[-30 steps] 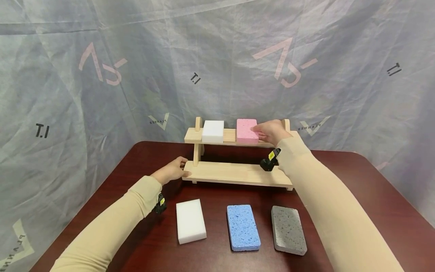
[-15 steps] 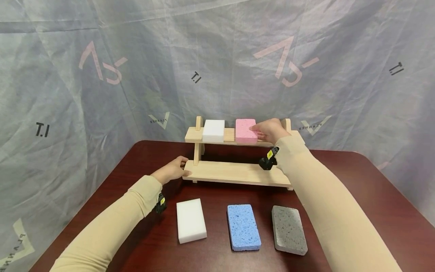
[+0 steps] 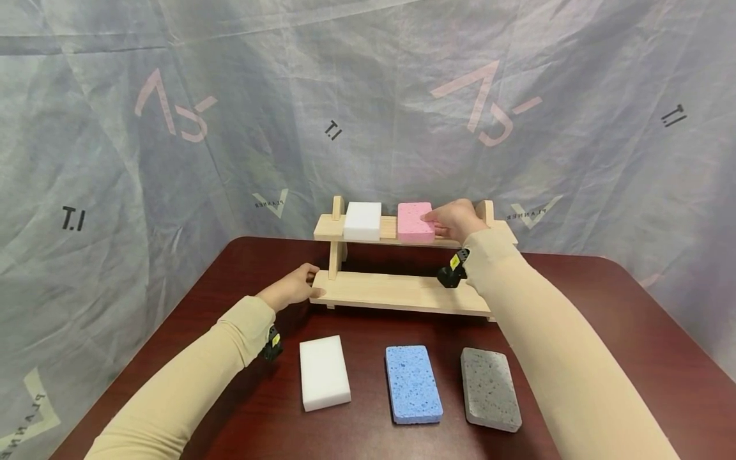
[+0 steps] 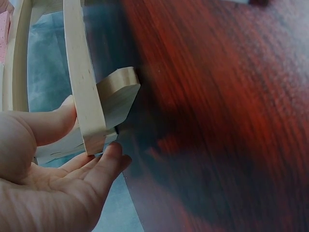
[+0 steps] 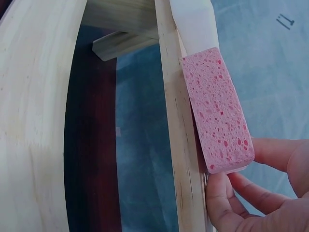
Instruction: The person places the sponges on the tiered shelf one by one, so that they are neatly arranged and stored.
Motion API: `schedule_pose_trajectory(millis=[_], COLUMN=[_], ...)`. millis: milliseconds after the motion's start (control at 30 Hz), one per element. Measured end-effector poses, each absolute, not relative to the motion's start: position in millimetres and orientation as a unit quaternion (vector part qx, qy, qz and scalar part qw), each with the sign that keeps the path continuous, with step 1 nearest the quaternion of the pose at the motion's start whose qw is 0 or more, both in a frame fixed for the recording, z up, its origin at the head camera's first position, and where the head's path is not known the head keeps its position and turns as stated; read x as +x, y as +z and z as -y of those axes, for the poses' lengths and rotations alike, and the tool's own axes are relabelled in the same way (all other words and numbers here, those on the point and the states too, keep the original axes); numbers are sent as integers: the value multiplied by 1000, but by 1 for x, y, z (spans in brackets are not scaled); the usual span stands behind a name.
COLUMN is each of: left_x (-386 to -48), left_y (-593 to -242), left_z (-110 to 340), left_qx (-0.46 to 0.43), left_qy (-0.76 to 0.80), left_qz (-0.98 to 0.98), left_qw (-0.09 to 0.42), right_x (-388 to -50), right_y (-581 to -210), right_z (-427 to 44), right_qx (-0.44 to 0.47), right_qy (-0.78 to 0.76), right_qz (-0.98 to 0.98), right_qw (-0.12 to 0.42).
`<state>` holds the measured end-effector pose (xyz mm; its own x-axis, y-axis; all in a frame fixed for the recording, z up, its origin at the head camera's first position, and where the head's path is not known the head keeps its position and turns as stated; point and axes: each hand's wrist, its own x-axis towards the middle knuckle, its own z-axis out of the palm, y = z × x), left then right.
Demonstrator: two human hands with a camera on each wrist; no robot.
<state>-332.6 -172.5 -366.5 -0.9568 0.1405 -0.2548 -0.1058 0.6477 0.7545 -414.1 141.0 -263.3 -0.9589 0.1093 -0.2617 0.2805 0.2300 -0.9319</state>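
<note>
A two-tier wooden shelf rack (image 3: 397, 291) stands on the table, and my left hand (image 3: 290, 287) grips the left end of its lower board. In the left wrist view, the thumb (image 4: 53, 123) lies on one face of the board and the fingers (image 4: 104, 169) reach round the other. On the upper tier sits a pink sponge (image 3: 415, 221); my right hand (image 3: 457, 220) pinches it at its right end, as the pink sponge (image 5: 217, 108) in the right wrist view also shows. Left of it, with a narrow gap between, a white sponge (image 3: 362, 221) lies on the same tier.
On the dark red table (image 3: 241, 409), in front of the rack, a second white sponge (image 3: 324, 372), a blue sponge (image 3: 413, 384) and a grey sponge (image 3: 490, 390) lie in a row. A grey printed curtain (image 3: 368, 96) hangs behind the table.
The pink sponge has slid slightly left along the upper tier with my right hand, narrowing its gap to the white sponge. My left hand keeps its grip on the rack.
</note>
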Motion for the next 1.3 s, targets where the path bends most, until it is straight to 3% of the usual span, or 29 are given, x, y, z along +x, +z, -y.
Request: schedule_pose_trajectory(millis=[733,1300], left_x=[-330,-330], left_y=[-365,-366], left_z=[171,171], left_qx=[11,8], left_qy=[424,427], left_qz=[-894,-892], left_qw=[147,149], right_x=[-408,-410], right_y=[-259,-264], right_z=[-130,-138], right_qx=[160,159], right_qy=[-496,-510], right_qz=[-853,-845], right_qw=[17,33])
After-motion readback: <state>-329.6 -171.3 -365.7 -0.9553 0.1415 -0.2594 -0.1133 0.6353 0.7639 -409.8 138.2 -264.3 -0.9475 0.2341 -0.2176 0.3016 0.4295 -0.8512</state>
